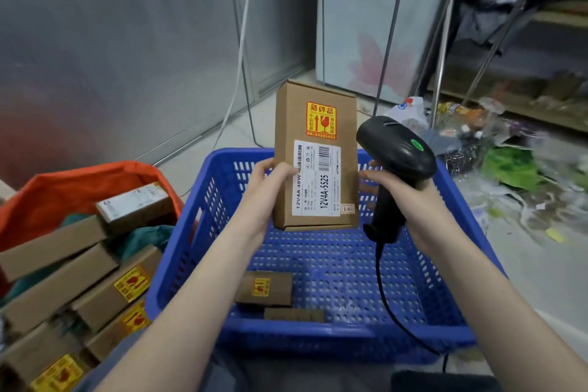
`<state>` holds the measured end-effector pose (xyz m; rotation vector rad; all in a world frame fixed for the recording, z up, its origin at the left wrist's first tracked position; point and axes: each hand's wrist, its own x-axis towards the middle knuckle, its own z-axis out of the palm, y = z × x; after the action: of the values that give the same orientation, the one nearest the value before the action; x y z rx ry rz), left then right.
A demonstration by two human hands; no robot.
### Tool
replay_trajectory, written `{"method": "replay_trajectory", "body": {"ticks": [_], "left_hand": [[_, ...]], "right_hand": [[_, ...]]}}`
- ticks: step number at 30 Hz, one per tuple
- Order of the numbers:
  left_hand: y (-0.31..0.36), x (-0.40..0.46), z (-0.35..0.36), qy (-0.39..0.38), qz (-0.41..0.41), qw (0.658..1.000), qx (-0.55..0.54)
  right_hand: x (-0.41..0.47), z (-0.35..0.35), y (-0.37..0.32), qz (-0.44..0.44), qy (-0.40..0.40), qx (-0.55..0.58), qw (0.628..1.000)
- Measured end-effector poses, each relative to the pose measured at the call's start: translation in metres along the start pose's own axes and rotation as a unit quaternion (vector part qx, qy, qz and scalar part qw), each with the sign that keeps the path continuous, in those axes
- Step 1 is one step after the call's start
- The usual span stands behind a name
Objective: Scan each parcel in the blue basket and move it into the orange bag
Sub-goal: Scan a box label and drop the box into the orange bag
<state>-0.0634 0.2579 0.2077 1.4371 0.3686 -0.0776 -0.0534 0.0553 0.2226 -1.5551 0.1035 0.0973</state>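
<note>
Blue basket sits on the floor right below both hands, mostly bare inside; two small brown boxes lie flat at its near end, well under the grips. To the left of the left hand, orange bag gapes open, packed w/ cardboard parcels, several showing yellow fragile stickers.

Held parcel stands upright above the basket, between the two hands, label side facing the person. White shipping label w/ barcode on the lower half, yellow fragile sticker above it.

Left hand clamps the parcel's left edge: thumb on the front face, fingers wrapped behind, bottom end of the box level w/ the wrist.

Right hand is closed round the handle of a black scanner, just right of the parcel. Scanner head sits above that grip, green button on top, beside the label's right edge; can't tell if it touches the box. Its black cable drops from the handle's base over the basket's near rim.
</note>
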Motion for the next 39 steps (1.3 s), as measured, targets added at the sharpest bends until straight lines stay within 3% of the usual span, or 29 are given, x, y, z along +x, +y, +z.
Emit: {"method": "replay_trajectory", "body": {"ticks": [16, 21, 35, 39], "left_hand": [[0.006, 0.018, -0.005, -0.050, -0.016, 0.997, 0.052], [0.002, 0.018, -0.006, -0.030, 0.001, 0.999, 0.045], [0.007, 0.011, -0.005, -0.102, 0.015, 0.992, 0.072], [0.006, 0.011, -0.004, -0.088, 0.037, 0.992, 0.080]], "right_hand": [[0.009, -0.006, 0.001, -0.002, -0.016, 0.016, 1.000], [0.009, -0.002, 0.002, 0.000, -0.022, 0.007, 1.000], [0.010, -0.004, 0.007, 0.004, -0.027, -0.022, 0.999], [0.009, -0.004, 0.006, 0.001, -0.026, -0.046, 0.999]]}}
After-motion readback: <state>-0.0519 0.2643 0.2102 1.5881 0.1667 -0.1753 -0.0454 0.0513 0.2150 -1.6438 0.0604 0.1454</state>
